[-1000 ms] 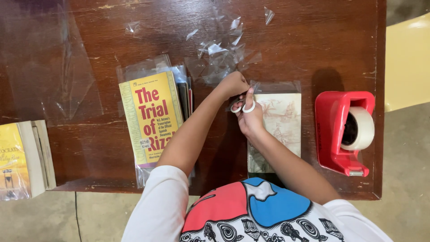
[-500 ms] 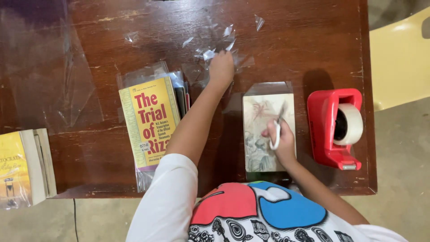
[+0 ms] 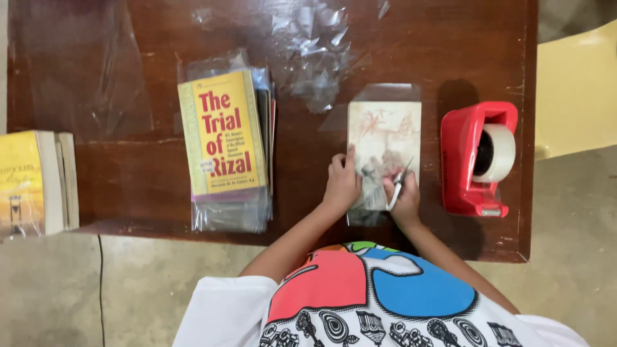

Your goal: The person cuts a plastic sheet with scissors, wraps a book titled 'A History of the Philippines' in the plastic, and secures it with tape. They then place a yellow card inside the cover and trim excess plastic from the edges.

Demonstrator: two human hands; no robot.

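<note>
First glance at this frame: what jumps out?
The bright red tape dispenser at the table's right end, then the yellow book with red lettering topping a plastic-wrapped stack left of centre. Between them, both hands sit on a pale illustrated book: the left hand presses its left edge, while the right hand has small scissors in its grip.
</note>
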